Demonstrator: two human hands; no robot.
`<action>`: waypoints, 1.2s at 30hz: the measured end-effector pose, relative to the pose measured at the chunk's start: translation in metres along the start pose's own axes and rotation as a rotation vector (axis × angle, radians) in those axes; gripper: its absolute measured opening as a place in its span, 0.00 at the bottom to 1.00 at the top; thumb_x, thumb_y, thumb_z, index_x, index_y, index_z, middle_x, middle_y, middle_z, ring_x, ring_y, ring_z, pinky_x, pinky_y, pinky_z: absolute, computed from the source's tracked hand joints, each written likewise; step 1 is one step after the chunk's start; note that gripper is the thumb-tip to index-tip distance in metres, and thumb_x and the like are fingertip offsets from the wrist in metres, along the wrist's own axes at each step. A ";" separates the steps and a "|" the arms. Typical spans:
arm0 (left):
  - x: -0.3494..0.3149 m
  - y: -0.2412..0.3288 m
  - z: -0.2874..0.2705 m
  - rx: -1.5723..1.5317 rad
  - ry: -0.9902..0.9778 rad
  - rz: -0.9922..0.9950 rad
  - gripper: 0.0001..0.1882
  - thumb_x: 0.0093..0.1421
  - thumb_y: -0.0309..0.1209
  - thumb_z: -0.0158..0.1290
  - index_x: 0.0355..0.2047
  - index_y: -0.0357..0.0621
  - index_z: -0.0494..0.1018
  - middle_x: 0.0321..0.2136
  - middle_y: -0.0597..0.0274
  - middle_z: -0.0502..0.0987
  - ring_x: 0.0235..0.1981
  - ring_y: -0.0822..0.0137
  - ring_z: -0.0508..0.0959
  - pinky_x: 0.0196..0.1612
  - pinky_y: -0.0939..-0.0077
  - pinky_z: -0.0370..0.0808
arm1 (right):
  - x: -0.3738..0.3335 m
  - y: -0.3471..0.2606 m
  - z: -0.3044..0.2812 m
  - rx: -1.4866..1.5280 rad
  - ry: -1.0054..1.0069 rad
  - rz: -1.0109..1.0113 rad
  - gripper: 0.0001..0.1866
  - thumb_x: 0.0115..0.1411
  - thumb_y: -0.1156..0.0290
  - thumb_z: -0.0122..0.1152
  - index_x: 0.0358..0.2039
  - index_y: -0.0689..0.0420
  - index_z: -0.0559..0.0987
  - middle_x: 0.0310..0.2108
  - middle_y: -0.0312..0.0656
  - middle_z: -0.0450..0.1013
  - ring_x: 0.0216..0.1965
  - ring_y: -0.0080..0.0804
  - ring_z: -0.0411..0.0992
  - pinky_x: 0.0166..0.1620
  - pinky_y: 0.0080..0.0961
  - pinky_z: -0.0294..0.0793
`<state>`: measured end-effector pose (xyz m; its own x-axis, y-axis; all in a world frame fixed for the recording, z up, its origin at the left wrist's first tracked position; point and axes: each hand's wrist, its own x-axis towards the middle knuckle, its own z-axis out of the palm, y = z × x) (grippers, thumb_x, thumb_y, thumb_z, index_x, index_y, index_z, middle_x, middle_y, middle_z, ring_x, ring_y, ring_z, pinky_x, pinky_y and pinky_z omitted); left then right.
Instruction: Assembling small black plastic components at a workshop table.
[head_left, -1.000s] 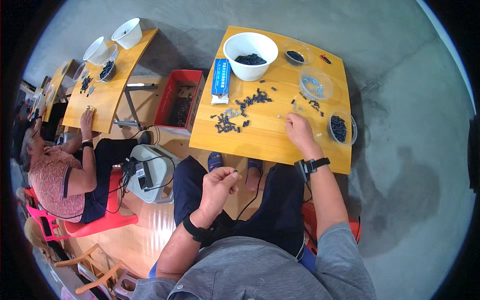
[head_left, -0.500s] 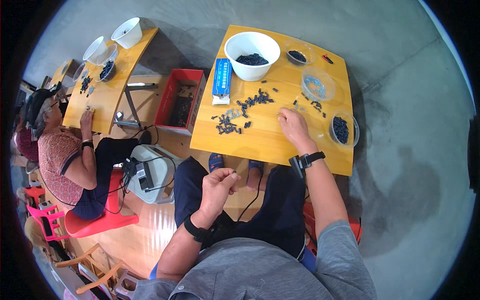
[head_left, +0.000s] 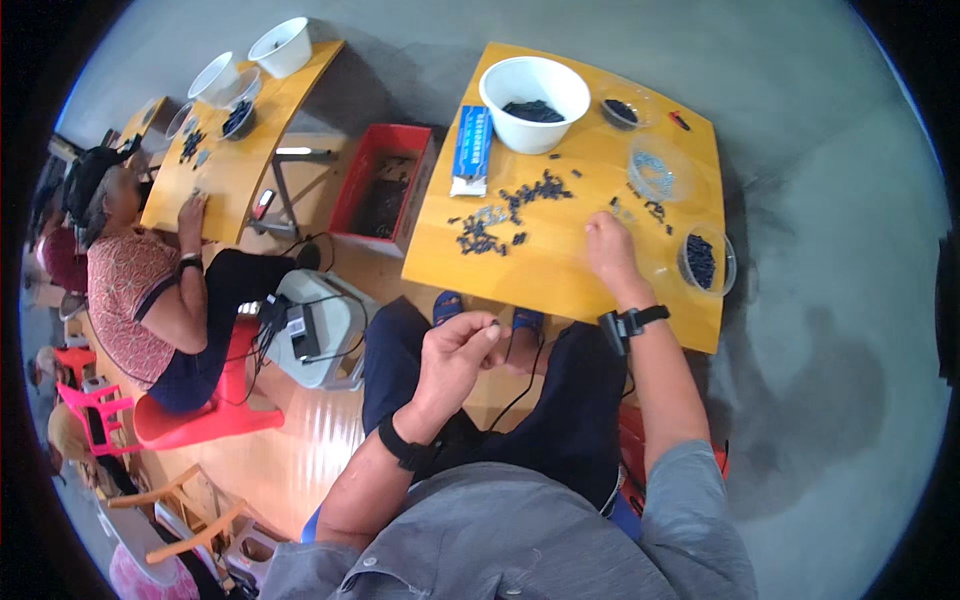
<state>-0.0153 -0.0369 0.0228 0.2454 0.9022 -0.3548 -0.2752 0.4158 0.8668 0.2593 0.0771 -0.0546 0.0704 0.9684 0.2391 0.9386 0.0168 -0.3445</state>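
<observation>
My left hand point(head_left: 460, 362) is raised over my lap, in front of the table edge. Its thumb and fingertips pinch a small black piece point(head_left: 496, 323), mostly covered by the fingers. Over the right part of the yellow wooden table point(head_left: 560, 275) is my right hand point(head_left: 612, 252), its fingers closed; whatever they may hold is hidden. Left of it lies a loose spread of small black parts point(head_left: 485, 242) with some pale greyish bits point(head_left: 490, 215) among them. More small dark parts point(head_left: 655, 210) lie just beyond the right hand, near a transparent bowl of pale bluish pieces point(head_left: 655, 172).
A white tub point(head_left: 535, 82) of black parts and a blue box point(head_left: 471, 150) stand at the back. Two other transparent bowls, one far point(head_left: 622, 104) and one right point(head_left: 703, 258), hold dark pieces. A red bin point(head_left: 362, 190) stands left, beyond it a seated person point(head_left: 150, 280) at another table.
The whole view has shifted, so the table appears slightly right and higher. My right hand's fingers look more curled in. My left hand still pinches the black piece.
</observation>
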 end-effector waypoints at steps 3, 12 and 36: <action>-0.003 0.011 0.005 -0.010 -0.061 0.071 0.05 0.61 0.25 0.51 0.35 0.39 0.75 0.29 0.66 0.78 0.23 0.79 0.73 0.26 0.86 0.70 | -0.014 -0.018 -0.022 0.673 -0.115 0.286 0.06 0.59 0.75 0.51 0.29 0.64 0.73 0.24 0.45 0.72 0.22 0.35 0.74 0.27 0.31 0.75; -0.020 0.017 0.016 -0.002 -0.149 0.141 0.06 0.61 0.26 0.53 0.38 0.41 0.74 0.28 0.68 0.77 0.24 0.79 0.74 0.26 0.87 0.70 | -0.070 -0.112 -0.115 1.207 -0.457 0.130 0.05 0.60 0.80 0.52 0.33 0.67 0.75 0.22 0.39 0.73 0.22 0.22 0.73 0.28 0.17 0.74; -0.061 0.031 0.019 0.109 -0.212 0.240 0.05 0.61 0.27 0.54 0.35 0.39 0.76 0.22 0.71 0.74 0.22 0.82 0.72 0.23 0.90 0.68 | -0.108 -0.150 -0.162 1.105 -0.504 -0.173 0.03 0.58 0.83 0.52 0.32 0.65 0.75 0.25 0.38 0.70 0.22 0.20 0.72 0.25 0.16 0.72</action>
<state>-0.0209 -0.0814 0.0782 0.3767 0.9241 -0.0651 -0.2505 0.1692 0.9532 0.1651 -0.0701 0.1185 -0.3954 0.9162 0.0646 0.1145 0.1189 -0.9863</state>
